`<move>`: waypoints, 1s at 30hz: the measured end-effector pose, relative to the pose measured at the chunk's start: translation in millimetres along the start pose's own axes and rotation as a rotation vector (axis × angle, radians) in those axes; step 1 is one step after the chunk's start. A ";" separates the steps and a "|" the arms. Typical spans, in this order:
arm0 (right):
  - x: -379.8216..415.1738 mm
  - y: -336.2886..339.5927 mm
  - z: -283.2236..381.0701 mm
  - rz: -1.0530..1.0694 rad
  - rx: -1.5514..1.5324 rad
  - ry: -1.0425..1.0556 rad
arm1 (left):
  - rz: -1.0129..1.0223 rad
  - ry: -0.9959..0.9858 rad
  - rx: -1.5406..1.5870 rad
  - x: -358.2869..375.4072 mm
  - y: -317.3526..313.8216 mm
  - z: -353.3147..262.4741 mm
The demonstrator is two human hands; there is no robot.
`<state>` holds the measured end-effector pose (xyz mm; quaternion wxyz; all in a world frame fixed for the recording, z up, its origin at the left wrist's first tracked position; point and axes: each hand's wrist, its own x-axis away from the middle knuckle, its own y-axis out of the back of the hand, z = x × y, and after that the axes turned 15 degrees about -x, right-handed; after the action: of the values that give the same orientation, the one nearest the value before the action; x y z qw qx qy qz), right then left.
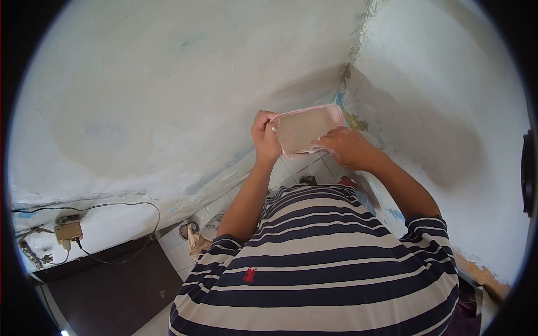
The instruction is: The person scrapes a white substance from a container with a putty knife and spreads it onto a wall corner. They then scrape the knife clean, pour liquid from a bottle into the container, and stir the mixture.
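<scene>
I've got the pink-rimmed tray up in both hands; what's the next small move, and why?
I'd probably slide the right hand slightly left along the near rim: it already touches there, pale residue lies just beside it, and the left hand grips the opposite end of the tray.

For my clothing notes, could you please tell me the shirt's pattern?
The shirt has navy and off-white horizontal stripes, best seen in the head view.

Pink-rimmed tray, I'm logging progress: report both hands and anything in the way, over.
Left hand gripping left side of pink-rimmed tray. Right hand at its near edge, fingers smeared whitish. No obstruction seen; wall corner beyond.
</scene>
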<state>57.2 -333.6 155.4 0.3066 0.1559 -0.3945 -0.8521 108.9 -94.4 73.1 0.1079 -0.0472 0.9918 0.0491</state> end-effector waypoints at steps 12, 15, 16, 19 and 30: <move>-3.6 -4.9 -2.0 -0.230 0.019 0.160 | 0.103 0.106 0.037 -16.4 2.3 -23.0; 1.3 0.1 10.4 0.013 -0.073 -0.063 | 0.122 0.105 -0.009 -16.2 5.2 -25.9; 3.4 4.9 11.1 0.012 -0.070 -0.065 | 0.123 0.104 -0.005 -15.5 4.3 -24.0; -1.3 15.8 7.3 -0.208 -0.207 -0.084 | 0.218 0.117 0.007 -17.3 4.8 -17.7; -0.2 -7.1 10.1 -0.108 -0.259 -0.133 | 0.162 -0.032 -0.093 -9.6 4.0 -16.8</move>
<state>49.4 -324.1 156.4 0.2510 0.0793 -0.2917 -0.9196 114.3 -91.5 91.9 0.1173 0.0292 0.9872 0.1045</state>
